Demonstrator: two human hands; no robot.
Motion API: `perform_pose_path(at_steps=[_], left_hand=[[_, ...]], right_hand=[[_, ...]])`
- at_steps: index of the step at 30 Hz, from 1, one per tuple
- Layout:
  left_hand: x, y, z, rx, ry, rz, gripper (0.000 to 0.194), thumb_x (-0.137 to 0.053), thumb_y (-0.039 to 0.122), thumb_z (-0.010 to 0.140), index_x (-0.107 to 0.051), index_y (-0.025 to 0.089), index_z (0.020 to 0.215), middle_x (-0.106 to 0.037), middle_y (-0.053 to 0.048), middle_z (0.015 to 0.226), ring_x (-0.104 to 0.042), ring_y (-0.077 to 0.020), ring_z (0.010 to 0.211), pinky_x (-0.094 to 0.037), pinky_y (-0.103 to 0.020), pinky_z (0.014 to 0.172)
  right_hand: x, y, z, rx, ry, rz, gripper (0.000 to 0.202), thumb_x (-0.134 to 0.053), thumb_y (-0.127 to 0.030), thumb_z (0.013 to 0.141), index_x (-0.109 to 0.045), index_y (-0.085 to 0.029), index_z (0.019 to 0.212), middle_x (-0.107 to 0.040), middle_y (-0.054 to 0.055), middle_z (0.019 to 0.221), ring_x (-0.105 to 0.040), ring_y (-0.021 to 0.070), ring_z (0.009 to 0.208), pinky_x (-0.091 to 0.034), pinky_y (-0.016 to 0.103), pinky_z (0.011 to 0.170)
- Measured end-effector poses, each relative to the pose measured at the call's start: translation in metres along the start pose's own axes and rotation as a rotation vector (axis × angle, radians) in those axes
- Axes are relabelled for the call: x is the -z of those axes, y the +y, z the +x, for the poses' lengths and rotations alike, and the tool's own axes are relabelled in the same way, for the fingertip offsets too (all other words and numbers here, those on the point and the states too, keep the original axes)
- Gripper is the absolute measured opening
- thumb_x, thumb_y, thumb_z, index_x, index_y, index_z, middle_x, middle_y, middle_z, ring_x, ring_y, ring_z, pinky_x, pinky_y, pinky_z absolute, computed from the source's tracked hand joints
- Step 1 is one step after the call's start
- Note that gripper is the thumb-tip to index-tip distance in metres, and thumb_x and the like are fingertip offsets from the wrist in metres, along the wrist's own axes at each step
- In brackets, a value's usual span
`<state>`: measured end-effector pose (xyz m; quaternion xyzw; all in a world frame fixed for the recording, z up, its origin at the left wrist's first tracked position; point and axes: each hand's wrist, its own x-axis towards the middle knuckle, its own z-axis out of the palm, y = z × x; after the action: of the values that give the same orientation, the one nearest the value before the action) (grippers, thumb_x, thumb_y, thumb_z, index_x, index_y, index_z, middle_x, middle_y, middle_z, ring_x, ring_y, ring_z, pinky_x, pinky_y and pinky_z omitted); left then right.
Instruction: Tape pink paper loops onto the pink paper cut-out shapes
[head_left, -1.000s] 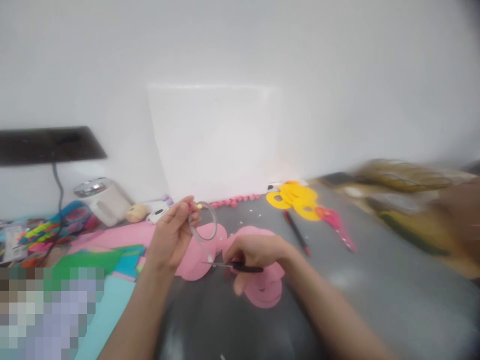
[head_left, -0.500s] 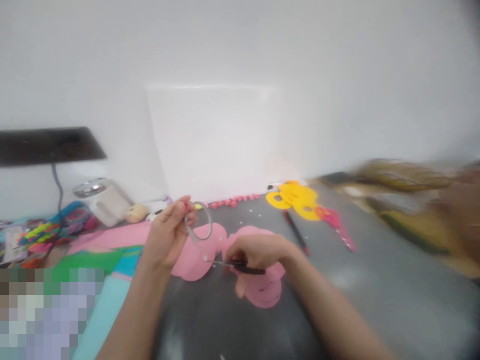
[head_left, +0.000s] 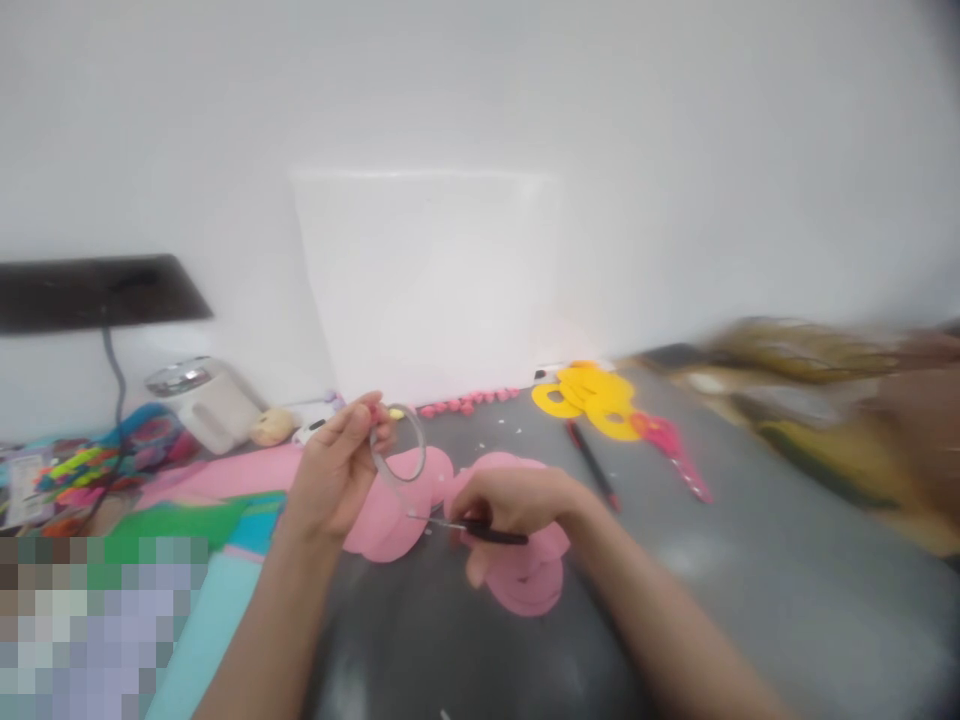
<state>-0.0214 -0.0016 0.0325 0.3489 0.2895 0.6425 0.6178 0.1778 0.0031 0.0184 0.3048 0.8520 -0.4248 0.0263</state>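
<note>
Above the grey tabletop (head_left: 690,560), our left hand (head_left: 334,475) pinches a tape roll (head_left: 421,447), presumably keeping its tail taut near scissors (head_left: 501,536) our right hand (head_left: 521,498) grips.

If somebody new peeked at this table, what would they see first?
Probably the bright yellow paper shapes with holes, piled at the back of the dark grey table, near the wall. Next, maybe the clear round ring of tape in the left hand, and the black-handled scissors in the right hand, above pink rounded paper shapes.
</note>
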Motion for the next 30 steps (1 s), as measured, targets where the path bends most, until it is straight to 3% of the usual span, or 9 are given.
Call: perform_pose_path(at_steps=[9, 20, 30], left_hand=[[-0.0039, -0.003, -0.0004, 0.013, 0.006, -0.006, 0.024, -0.077, 0.019, 0.063, -0.068, 0.009, 0.083, -0.058, -0.002, 0.069, -0.049, -0.0087, 0.06, -0.042, -0.02, 0.053], [-0.0011, -0.0029, 0.0008, 0.008, -0.003, -0.014, 0.02, -0.075, 0.019, 0.066, -0.068, 0.01, 0.083, -0.058, -0.002, 0.069, -0.048, -0.0082, 0.059, -0.042, -0.019, 0.052], [0.0014, -0.0008, 0.0017, 0.012, -0.023, -0.151, 0.012, -0.071, 0.014, 0.07, -0.067, 0.01, 0.081, -0.056, -0.001, 0.069, -0.047, -0.0055, 0.057, -0.042, -0.015, 0.05]], right_hand=[[-0.0002, 0.0014, 0.0013, 0.001, 0.004, 0.013, 0.032, -0.074, -0.046, 0.064, -0.066, -0.017, 0.076, -0.054, -0.004, 0.062, -0.042, 0.0072, 0.055, -0.031, 0.019, 0.049], [-0.0006, 0.005, 0.0009, 0.029, 0.016, 0.084, 0.037, -0.073, -0.049, 0.062, -0.069, -0.017, 0.079, -0.06, -0.001, 0.066, -0.048, 0.0083, 0.057, -0.034, 0.018, 0.05], [-0.0007, 0.005, -0.0007, 0.022, 0.02, 0.111, 0.035, -0.072, -0.048, 0.062, -0.068, -0.016, 0.076, -0.058, -0.001, 0.066, -0.048, 0.0088, 0.059, -0.036, 0.018, 0.052]])
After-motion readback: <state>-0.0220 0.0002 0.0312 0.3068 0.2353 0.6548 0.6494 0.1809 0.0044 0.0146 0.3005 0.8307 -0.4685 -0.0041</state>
